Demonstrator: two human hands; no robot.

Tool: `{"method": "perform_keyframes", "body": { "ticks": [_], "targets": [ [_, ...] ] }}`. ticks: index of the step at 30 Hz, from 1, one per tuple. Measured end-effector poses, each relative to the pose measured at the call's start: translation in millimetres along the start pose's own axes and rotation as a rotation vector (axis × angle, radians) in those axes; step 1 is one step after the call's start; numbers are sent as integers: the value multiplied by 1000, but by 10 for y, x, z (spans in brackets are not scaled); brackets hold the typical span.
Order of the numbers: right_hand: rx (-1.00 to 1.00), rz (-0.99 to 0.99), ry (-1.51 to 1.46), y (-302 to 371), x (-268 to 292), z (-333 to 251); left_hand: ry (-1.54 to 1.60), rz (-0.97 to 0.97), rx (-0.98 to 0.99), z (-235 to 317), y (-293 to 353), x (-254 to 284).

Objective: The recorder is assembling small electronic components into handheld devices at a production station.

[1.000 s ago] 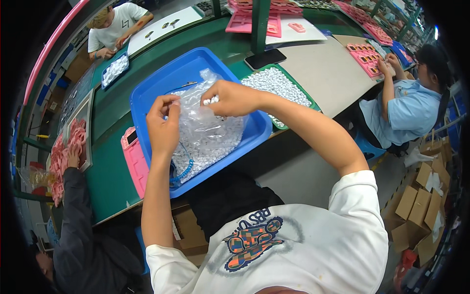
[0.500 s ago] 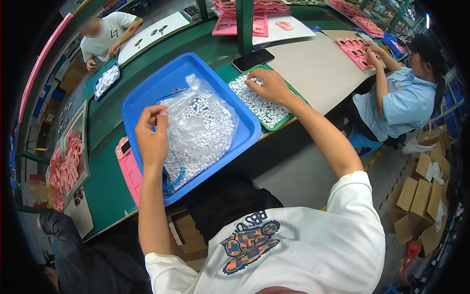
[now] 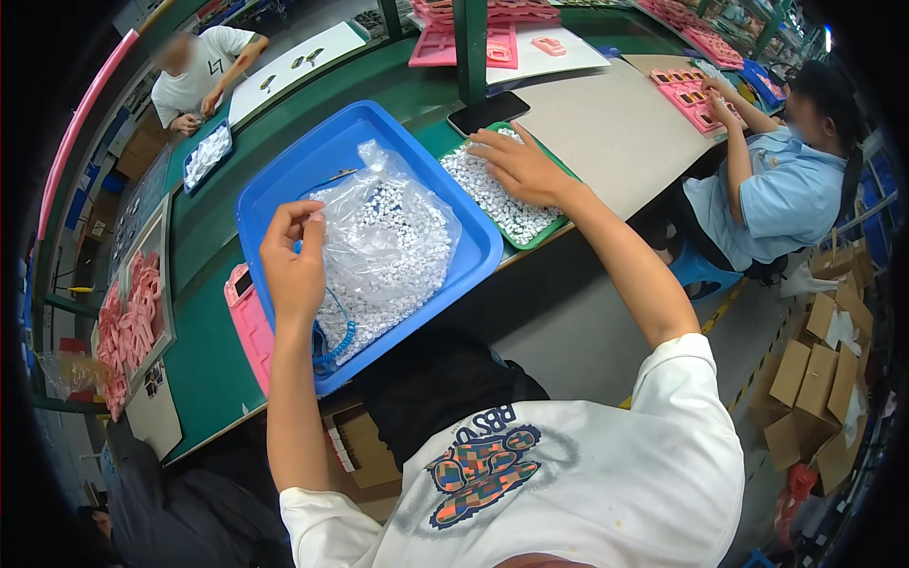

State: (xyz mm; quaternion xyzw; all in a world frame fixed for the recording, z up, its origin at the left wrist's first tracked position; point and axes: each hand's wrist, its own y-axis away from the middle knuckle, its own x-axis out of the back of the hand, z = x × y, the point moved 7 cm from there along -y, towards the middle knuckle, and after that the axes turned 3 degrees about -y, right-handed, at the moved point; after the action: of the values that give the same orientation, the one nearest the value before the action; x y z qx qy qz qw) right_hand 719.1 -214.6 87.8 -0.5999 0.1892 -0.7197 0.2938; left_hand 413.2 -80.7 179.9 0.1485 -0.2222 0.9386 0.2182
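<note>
A large blue tray (image 3: 388, 123) holds many small white pieces (image 3: 379, 312), with a clear plastic bag (image 3: 407, 213) of the same pieces lying on top. My left hand (image 3: 294, 251) is over the tray's left side, thumb and fingers curled together beside the bag; whatever they pinch, if anything, is hidden. To the right, my right hand (image 3: 521, 168) rests over a green tray (image 3: 565, 168) of loose white pieces (image 3: 497, 201), its fingers stretched out and slightly apart on them. A blue coiled cord (image 3: 336, 348) hangs at the blue tray's near left edge, below my left wrist.
A black phone (image 3: 489, 114) lies behind the green tray. A pink tray (image 3: 248, 327) is left of the blue one. Co-workers sit at the far left (image 3: 204, 80) and right (image 3: 772, 180). A green post (image 3: 471, 52) rises behind; pink parts (image 3: 133, 322) fill a left-hand bin.
My right hand has gone from bunched fingertips to outstretched fingers over the green tray, shifting slightly. My left hand stays nearly in place. At lower left, a dark-sleeved arm has lowered.
</note>
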Motion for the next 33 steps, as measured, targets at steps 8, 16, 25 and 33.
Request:
{"method": "perform_keyframes", "body": {
  "ticks": [8,16,25,33],
  "targets": [
    [-435,-520,-592,53,-193,293,31,-14,-24,-28,2,22],
    [-79,-97,108,-361,419,-121,34,-19,-34,-3,49,26],
    [-133,-300,-921,-1054,887,-922,19,-26,-76,106,95,20],
    [-14,-689,-862,-1299,78,-1631,21,-99,-215,348,84,-24]
  ]
}}
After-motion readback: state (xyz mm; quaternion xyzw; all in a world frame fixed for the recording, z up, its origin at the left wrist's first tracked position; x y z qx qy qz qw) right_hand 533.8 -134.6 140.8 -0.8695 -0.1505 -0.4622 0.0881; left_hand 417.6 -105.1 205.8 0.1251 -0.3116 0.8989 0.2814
